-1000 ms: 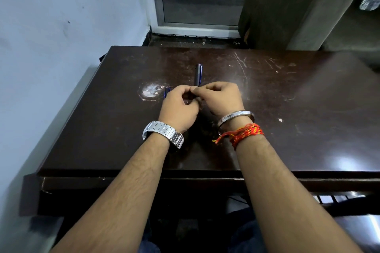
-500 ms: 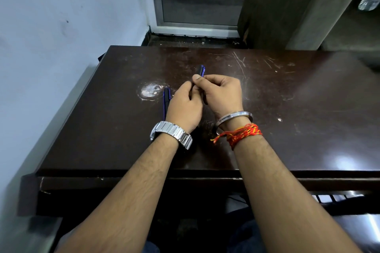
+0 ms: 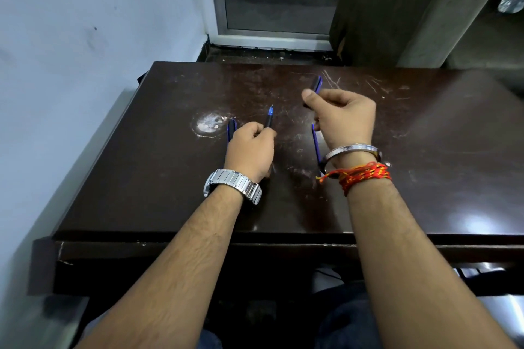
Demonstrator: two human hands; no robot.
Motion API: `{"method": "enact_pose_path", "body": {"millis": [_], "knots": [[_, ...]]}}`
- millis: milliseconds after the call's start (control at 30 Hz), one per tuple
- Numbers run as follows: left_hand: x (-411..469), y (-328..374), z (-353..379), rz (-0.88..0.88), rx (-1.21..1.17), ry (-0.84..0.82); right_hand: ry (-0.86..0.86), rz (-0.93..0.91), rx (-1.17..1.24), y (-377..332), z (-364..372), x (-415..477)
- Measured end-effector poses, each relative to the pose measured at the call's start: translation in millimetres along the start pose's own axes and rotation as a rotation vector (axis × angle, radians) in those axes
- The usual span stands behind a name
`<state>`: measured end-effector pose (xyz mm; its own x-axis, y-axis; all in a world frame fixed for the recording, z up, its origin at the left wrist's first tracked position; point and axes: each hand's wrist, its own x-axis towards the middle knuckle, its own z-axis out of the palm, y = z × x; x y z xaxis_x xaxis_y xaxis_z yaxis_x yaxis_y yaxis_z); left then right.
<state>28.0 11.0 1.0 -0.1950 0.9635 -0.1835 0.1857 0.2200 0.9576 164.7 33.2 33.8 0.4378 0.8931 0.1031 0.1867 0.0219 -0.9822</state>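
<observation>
My left hand (image 3: pixel 249 149) grips a dark pen (image 3: pixel 268 119) whose bare blue tip points away from me. Off to the right and a little farther back, my right hand (image 3: pixel 344 119) pinches a black and blue pen cap (image 3: pixel 316 84) between thumb and fingers. The two hands are apart above the dark brown table (image 3: pixel 425 150). A second dark blue pen (image 3: pixel 231 131) lies on the table just left of my left hand. A third blue pen (image 3: pixel 316 144) lies by my right wrist, partly hidden under it.
A white worn patch (image 3: pixel 208 124) marks the table top left of the pens. A pale wall (image 3: pixel 85 51) runs along the table's left side. Beyond the far edge are a door frame (image 3: pixel 272 37) and a dark cabinet (image 3: pixel 397 8).
The hands were together on one pen; they have drawn apart. The cap has come off in my right hand and the pen body stays in my left.
</observation>
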Motion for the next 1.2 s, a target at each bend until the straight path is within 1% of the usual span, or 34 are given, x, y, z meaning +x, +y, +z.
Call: {"method": "enact_pose_path", "body": {"millis": [67, 133, 200, 333, 500, 733, 800, 900, 967, 1033, 1100, 1200], "knots": [[-1, 0, 0, 0.001, 0.019, 0.004, 0.02, 0.031, -0.183, 6, -9, 4], [-1, -1, 1, -0.005, 0.03, 0.015, 0.004, 0.049, -0.343, 11, -16, 6], [-2, -1, 1, 0.008, 0.047, 0.031, -0.008, 0.065, -0.455, 15, -20, 8], [-2, -5, 0, 0.103, 0.191, 0.051, 0.002, 0.118, -0.538, 19, -18, 10], [-1, -8, -1, 0.119, 0.219, 0.042, -0.007, 0.177, -0.624, 28, -17, 13], [0, -10, 0, 0.141, 0.204, 0.048, -0.031, 0.165, -0.636, 31, -17, 13], [0, -9, 0, 0.143, 0.189, 0.042, 0.012, 0.124, -0.61, 28, -16, 10], [-2, -7, -1, 0.153, 0.179, 0.037, 0.079, 0.007, -0.511, 20, -11, 4], [-3, -6, -2, 0.163, 0.183, 0.027, 0.003, -0.012, -0.435, 15, -5, -1], [-4, -5, -3, 0.172, 0.182, 0.008, -0.146, 0.052, -0.325, 12, 3, -7], [-4, -4, -4, 0.186, 0.203, 0.013, -0.246, 0.097, -0.267, 12, 10, -12], [-5, -4, -5, 0.195, 0.209, 0.054, -0.247, 0.069, -0.225, 14, 19, -17]]}}
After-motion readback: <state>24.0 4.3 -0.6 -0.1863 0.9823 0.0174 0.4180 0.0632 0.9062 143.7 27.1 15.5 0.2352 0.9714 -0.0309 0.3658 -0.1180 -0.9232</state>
